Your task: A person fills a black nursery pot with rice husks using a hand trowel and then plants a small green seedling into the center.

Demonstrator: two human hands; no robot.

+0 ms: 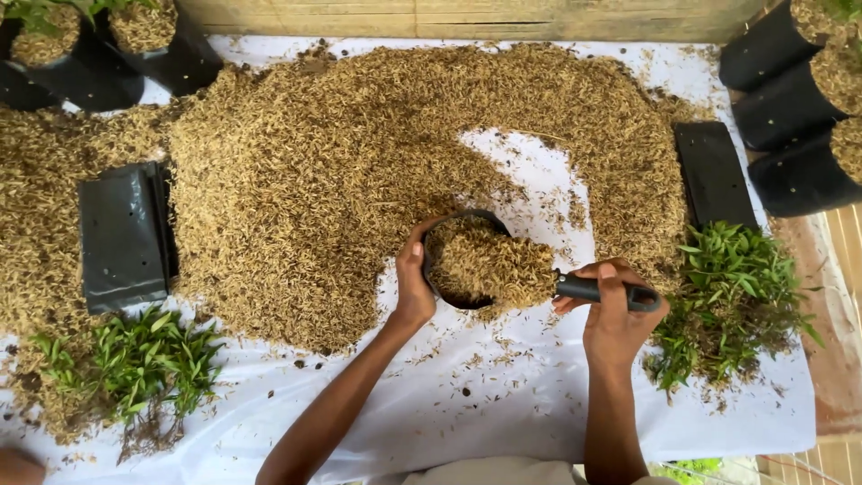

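Two seedling bunches [732,301], husk heap [296,180] crowding bag [462,260]

A flat stack of black plastic bags [124,235] lies at the left. Another flat black stack [714,173] lies at the right. No labels, signs or screens show.

Figure: my two arms as seen from the head camera. Both forearms are bare to the lower edge of view, with no sleeve showing. The left hand [415,283] and the right hand [614,314] carry no glove, ring, watch or band. Below the wrists, between the forearms, I see a strip of beige garment [494,471].
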